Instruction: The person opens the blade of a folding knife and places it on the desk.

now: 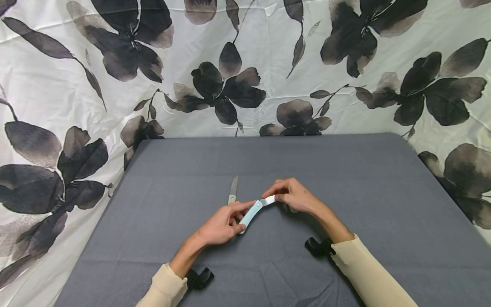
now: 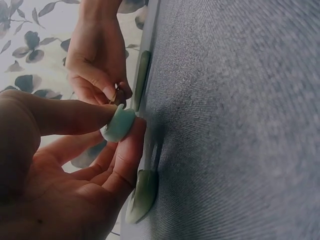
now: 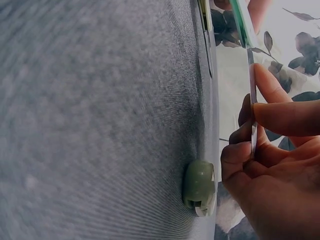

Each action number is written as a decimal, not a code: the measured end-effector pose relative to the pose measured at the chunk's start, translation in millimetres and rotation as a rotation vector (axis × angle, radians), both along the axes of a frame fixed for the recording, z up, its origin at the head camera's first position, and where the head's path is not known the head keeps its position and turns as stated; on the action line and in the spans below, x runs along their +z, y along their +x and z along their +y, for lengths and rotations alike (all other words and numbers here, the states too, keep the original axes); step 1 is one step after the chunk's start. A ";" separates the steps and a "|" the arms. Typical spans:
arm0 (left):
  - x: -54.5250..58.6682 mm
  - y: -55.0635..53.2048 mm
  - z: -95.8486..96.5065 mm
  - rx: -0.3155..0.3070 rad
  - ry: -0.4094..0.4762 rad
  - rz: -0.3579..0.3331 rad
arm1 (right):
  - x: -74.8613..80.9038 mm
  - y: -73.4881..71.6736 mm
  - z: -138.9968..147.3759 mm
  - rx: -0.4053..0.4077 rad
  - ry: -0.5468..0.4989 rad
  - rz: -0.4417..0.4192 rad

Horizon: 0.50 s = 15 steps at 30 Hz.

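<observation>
A folding knife with a light blue handle [image 1: 251, 215] is held off the table between both hands, its blade [image 1: 269, 200] swung partly out at an angle. My left hand [image 1: 220, 225] grips the handle between thumb and fingers. At the other end, my right hand [image 1: 297, 196] pinches the silver blade [image 3: 252, 90] between thumb and fingers. Behind the left hand lies a second folding knife [image 1: 232, 198] with a pale green handle, opened out, its tip pointing away. Beneath the right hand, mostly covered, rests another green-handled piece [image 3: 199, 185], seemingly a folded knife.
Grey cloth [image 1: 172, 170] covers the table, with creases near the front edge. A white curtain [image 1: 276, 51] with dark flowers hangs behind and around it. Black camera mounts [image 1: 200, 279] sit at both wrists, below the cream sleeves [image 1: 372, 273].
</observation>
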<state>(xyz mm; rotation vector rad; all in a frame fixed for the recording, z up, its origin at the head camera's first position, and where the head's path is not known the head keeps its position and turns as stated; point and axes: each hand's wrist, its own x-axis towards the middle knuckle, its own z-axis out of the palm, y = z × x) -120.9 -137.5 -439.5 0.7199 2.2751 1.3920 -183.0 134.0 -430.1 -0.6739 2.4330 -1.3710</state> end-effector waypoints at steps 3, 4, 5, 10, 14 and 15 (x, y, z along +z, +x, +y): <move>0.9 0.5 -0.6 -0.004 -0.005 0.003 | 0.2 -0.5 0.2 0.009 0.000 -0.002; 1.5 0.5 -0.7 -0.007 -0.005 0.003 | 0.4 -0.6 0.2 0.011 0.002 0.000; 1.4 0.5 -0.9 -0.011 -0.003 0.005 | 0.7 -0.7 0.2 0.013 0.004 0.001; 0.0 0.6 -1.1 -0.029 -0.005 0.017 | 1.0 -0.2 0.8 0.028 0.019 0.013; -2.4 1.5 -1.0 -0.037 -0.012 0.029 | 0.4 0.7 0.6 0.047 0.022 0.030; -3.3 1.8 -1.0 -0.040 -0.012 0.033 | 0.2 0.9 0.4 0.051 0.022 0.035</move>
